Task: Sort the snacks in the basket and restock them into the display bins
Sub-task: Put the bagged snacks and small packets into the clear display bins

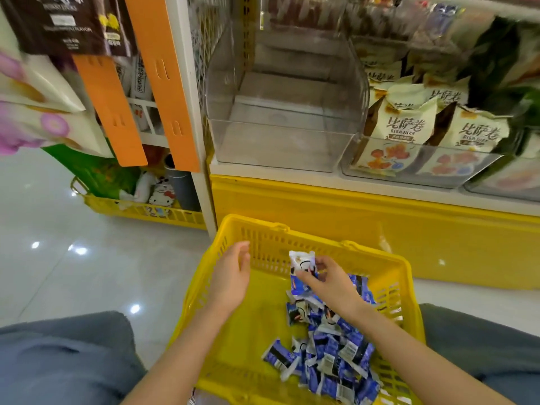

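Note:
A yellow plastic basket (292,235) stands on the floor between my knees. A heap of small blue-and-white snack packets (330,352) fills its right half. My right hand (330,280) is over the heap, shut on a few packets (302,266), the top one white with dark print. My left hand (230,276) hovers over the basket's left side, fingers apart and holding nothing. On the shelf above is an empty clear display bin (280,147).
To the right of the empty bin, another clear bin (420,168) holds cream snack bags. A yellow shelf base (350,217) runs below. On the left are orange hanging strips (163,83), hanging bags and a second yellow basket (140,210) with goods. White tile floor lies at left.

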Available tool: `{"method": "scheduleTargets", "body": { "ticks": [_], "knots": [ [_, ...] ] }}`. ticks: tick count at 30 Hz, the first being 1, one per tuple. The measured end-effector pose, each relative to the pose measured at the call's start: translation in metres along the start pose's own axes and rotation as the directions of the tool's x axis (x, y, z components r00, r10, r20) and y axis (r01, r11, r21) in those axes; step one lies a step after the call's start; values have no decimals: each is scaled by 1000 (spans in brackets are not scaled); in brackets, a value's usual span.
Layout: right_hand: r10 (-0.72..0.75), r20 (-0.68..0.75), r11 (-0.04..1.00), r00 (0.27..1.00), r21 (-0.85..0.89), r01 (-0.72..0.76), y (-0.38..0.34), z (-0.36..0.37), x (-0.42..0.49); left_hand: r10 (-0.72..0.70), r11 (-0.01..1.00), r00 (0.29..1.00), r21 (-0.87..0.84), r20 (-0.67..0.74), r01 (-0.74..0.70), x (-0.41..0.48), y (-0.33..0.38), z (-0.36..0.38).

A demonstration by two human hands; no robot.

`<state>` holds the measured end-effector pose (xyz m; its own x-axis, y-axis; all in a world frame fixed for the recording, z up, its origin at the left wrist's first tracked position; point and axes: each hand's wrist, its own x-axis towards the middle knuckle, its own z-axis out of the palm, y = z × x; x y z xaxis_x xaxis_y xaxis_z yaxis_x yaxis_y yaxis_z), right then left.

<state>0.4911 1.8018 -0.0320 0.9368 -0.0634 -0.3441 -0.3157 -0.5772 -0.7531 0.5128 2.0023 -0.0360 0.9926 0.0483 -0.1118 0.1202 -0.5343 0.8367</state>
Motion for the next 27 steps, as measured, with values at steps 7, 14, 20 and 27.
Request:
{"method": "scheduleTargets", "body": {
  "ticks": [7,14,20,27],
  "knots": [
    [-25,-123,963,992,265,57,-17,0,-29,-117,748,804,-480,583,458,-35,70,34],
    [-55,-52,986,997,156,63,24,-64,-20,-120,740,844,-519,523,427,-33,67,36],
    [241,-75,937,968,-242,-252,116,-68,2,-104,819,868,-453,486,352,-27,58,48],
    [214,101,907,972,-390,-159,138,-44,29,-165,836,838,-376,521,398,-14,53,75]
  ]
}}
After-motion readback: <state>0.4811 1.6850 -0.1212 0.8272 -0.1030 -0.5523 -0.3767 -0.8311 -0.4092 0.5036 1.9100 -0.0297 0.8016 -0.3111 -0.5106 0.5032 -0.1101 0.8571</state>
